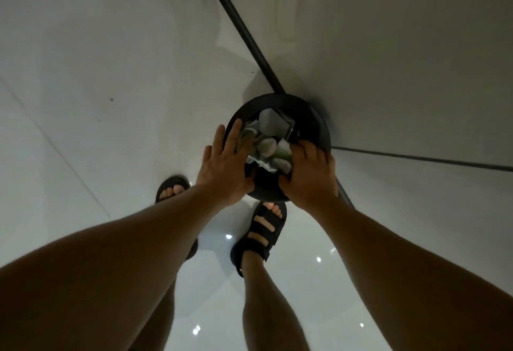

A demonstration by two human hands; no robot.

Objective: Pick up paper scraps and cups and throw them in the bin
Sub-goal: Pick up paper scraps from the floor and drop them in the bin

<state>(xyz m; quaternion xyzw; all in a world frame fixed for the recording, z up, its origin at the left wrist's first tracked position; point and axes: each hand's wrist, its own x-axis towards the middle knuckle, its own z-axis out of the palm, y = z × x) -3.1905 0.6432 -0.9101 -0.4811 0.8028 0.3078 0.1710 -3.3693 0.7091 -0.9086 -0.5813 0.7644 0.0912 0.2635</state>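
A round black bin (315,120) stands on the pale floor against the wall corner. Over its mouth sits a bundle of crumpled paper scraps (266,146), with white cup-like pieces (271,123) among them. My left hand (224,163) presses the bundle's left side with straight, spread fingers. My right hand (309,177) is on the right side, its fingers curled over the scraps. Both hands hover above the near half of the bin. I cannot tell whether the bundle rests inside the bin or hangs between my hands.
My feet in black sandals (259,235) stand just in front of the bin on the glossy white floor (111,128). A dark skirting strip (244,28) runs along the wall (402,59) behind and to the right of the bin.
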